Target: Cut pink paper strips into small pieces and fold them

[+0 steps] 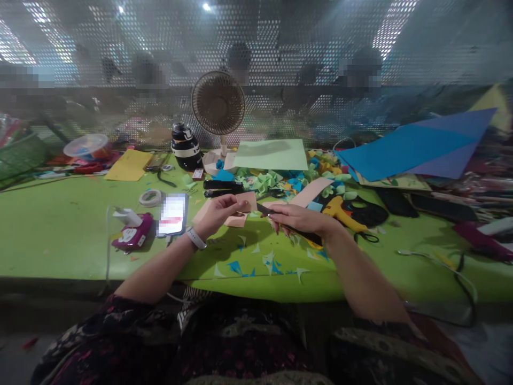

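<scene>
My left hand [218, 211], with a white band on its wrist, is closed on a small peach paper piece [250, 201] between thumb and fingers. My right hand [294, 216] is wrapped round a pair of dark scissors [306, 234] with some yellow at the handle end. The handle is mostly hidden under the palm. The scissors' tip is at the right edge of the paper piece; whether it touches is unclear. Another peach piece [236, 220] lies below my left fingers, and a peach strip [315, 191] lies beyond my right hand. Blue and white scraps [272, 264] lie in front.
A black stapler [222, 186] and a lit phone [172, 215] lie left of centre. Behind stand a dark bottle [187, 147] and a fan [218, 104]. A yellow glue gun [340, 214] lies right, near blue sheets [412, 149]. Green paper curls [266, 183] are heaped at the back.
</scene>
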{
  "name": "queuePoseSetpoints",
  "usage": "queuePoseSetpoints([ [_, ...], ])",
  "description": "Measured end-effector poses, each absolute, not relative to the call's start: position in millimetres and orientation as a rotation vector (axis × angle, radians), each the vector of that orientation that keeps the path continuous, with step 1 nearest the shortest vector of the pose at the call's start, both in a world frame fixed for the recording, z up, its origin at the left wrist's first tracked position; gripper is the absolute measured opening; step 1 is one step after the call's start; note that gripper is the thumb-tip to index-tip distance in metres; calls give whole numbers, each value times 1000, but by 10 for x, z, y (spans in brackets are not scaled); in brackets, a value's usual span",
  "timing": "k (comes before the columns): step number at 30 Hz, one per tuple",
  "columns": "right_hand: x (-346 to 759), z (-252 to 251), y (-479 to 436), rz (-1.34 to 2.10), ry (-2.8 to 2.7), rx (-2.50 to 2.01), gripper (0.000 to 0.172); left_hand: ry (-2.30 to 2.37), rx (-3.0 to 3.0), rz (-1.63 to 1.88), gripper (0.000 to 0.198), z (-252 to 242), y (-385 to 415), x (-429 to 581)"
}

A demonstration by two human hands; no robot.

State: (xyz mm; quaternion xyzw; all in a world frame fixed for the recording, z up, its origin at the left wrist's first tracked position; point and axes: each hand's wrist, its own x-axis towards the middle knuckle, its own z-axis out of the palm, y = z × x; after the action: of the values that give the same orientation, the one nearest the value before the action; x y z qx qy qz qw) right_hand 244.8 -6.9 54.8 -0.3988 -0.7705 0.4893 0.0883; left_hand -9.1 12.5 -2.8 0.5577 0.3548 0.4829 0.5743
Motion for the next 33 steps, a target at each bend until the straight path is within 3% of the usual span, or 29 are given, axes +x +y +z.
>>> queuePoseSetpoints([
  [12, 2445, 534, -56, 1473, -2393, -1216, 45, 829, 1252, 1008, 30, -124, 113, -87],
  [33, 2387, 512, -67, 1491, -2432, -1236, 33, 836, 1131, 983, 33, -113, 22, -15],
])
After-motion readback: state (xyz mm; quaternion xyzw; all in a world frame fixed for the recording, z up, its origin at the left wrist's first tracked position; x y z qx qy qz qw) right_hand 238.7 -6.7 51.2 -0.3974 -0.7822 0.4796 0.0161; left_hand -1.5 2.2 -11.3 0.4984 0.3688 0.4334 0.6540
